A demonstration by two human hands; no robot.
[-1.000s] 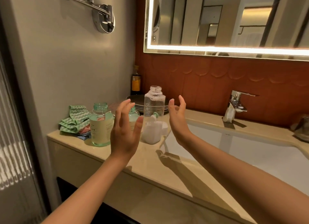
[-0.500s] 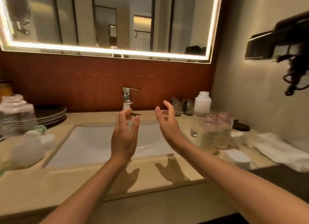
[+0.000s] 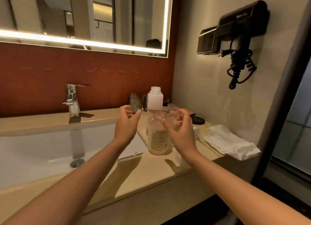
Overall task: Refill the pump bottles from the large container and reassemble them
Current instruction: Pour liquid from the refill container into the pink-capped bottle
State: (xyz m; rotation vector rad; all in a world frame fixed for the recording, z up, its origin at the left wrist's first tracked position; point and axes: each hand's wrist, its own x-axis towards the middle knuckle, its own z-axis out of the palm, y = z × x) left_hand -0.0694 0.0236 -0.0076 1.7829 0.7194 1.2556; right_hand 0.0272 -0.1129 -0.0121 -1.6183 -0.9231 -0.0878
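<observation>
In the head view, the gaze has swung from the left end of the counter (image 3: 151, 176), across the sink (image 3: 33, 150) and faucet (image 3: 72, 98), and now faces the right end, where it meets the side wall with the hair dryer (image 3: 235, 23). Two pinkish pump bottles (image 3: 158, 135) now stand in the middle of the view, just right of the sink, one behind the other and both with bare, open necks. The white large container (image 3: 154, 98) stands upright behind them near the back wall, its cap off too. The left hand (image 3: 127, 125) hangs in the air just left of the front bottle, loosely curled and holding nothing. The right hand (image 3: 181, 137) has come in front of the bottles with its fingers (image 3: 184, 115) half curled near the rear bottle's neck. It grasps nothing that shows, and whether it touches the glass cannot be told. A folded white towel (image 3: 230, 142) lies further right. The turn suggests this second pair of bottles is next for filling. Neither hand has taken a bottle or the container yet, and the pump tops are not on.
</observation>
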